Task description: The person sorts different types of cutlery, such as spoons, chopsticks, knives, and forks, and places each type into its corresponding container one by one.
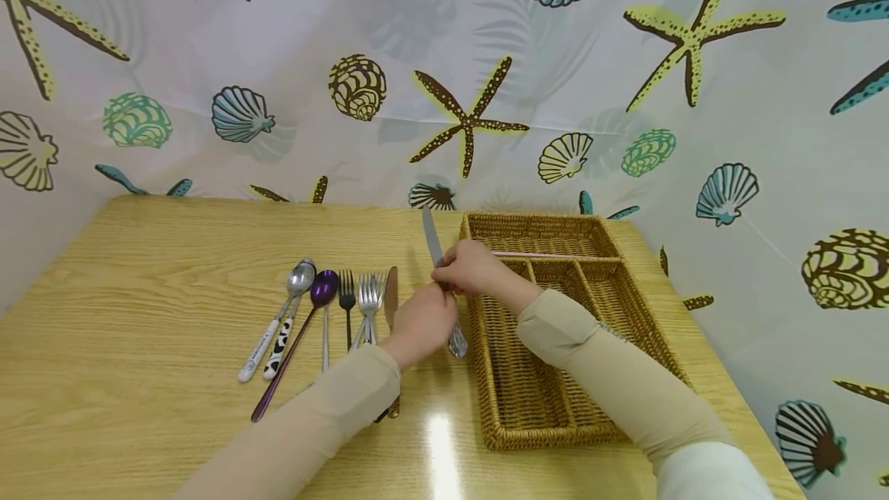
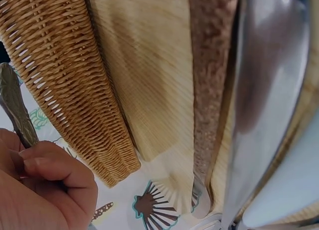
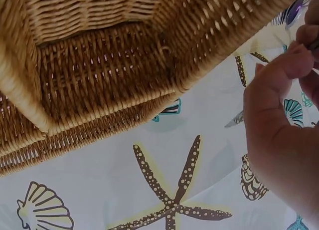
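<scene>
A silver table knife (image 1: 432, 234) with an ornate handle (image 2: 17, 110) is held up between both hands, left of the wicker tray. My left hand (image 1: 427, 316) pinches it near the top of the handle, with the fingers curled in. My right hand (image 1: 475, 267) grips it just beyond, close to where the blade begins. The two hands meet there and hide the knife's middle. In the right wrist view the blade's tip (image 3: 234, 120) shows past the right hand (image 3: 281, 115). The blade points toward the back of the table, the handle toward the front.
The divided wicker tray (image 1: 491, 407) stands at the right, a thin pink item (image 1: 528, 255) along its back compartment. Left of the hands lie a copper-coloured knife (image 1: 392, 284), silver forks (image 1: 370, 292), a black fork (image 1: 346, 299), a purple spoon (image 1: 323, 289) and patterned-handle spoons (image 1: 279, 346).
</scene>
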Motion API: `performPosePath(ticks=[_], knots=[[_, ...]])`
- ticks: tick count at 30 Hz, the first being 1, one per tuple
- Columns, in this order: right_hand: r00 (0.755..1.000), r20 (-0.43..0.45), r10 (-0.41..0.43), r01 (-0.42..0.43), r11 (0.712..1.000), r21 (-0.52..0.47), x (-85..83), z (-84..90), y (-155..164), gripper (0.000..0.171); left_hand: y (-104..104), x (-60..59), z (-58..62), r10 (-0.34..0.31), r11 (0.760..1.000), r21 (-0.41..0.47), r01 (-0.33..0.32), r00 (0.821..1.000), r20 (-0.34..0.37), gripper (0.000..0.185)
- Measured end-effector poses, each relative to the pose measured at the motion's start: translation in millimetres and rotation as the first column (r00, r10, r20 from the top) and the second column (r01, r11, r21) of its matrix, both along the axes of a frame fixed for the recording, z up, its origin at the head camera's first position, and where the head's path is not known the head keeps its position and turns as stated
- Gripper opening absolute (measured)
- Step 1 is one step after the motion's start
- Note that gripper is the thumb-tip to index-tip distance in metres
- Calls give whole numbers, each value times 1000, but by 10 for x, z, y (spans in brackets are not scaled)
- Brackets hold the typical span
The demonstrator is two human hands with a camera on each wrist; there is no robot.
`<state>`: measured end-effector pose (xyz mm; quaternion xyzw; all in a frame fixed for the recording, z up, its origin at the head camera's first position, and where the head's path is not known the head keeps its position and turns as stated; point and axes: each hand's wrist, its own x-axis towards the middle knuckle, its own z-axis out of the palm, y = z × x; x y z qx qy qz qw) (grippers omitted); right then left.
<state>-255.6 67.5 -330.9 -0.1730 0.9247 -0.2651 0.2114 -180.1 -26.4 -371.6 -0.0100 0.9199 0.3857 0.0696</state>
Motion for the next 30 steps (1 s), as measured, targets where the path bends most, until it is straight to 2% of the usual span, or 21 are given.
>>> performPosePath(ticks=[5, 9, 11, 13, 15, 18, 21, 24, 30], knots=[[999, -43, -6, 6, 1000, 5, 22, -8, 5, 19, 13, 5, -34, -18, 1000, 14, 18, 1000, -18, 39], [999, -32, -16, 16, 1000, 15, 12, -23, 46, 21, -18, 39, -63, -55, 998, 8, 55, 997, -46, 40], [1000, -7, -27, 27, 1000, 5, 6, -14, 76, 22, -75, 82, -77, -81, 996, -51, 78, 995, -61, 44], [999, 11, -36, 36, 999, 0, 2, 13, 121, 23, -159, 132, -87, -95, 985, -149, 86, 994, -59, 46], [999, 15, -46, 46, 999, 3, -1, 54, 176, 22, -254, 171, -111, -107, 956, -279, 93, 994, -36, 50], [999, 10, -49, 49, 999, 12, -2, 112, 269, 23, -381, 216, -148, -107, 886, -451, 105, 994, 20, 54], [999, 8, -53, 53, 998, 21, -8, 142, 371, 22, -446, 248, -186, -123, 825, -549, 135, 991, 59, 55], [998, 12, -62, 62, 997, 37, -5, 150, 478, 24, -467, 272, -211, -141, 794, -590, 148, 988, 58, 54], [996, 10, -90, 90, 995, 49, 40, 161, 847, 22, -472, 289, -220, -160, 748, -645, 155, 986, 51, 50]])
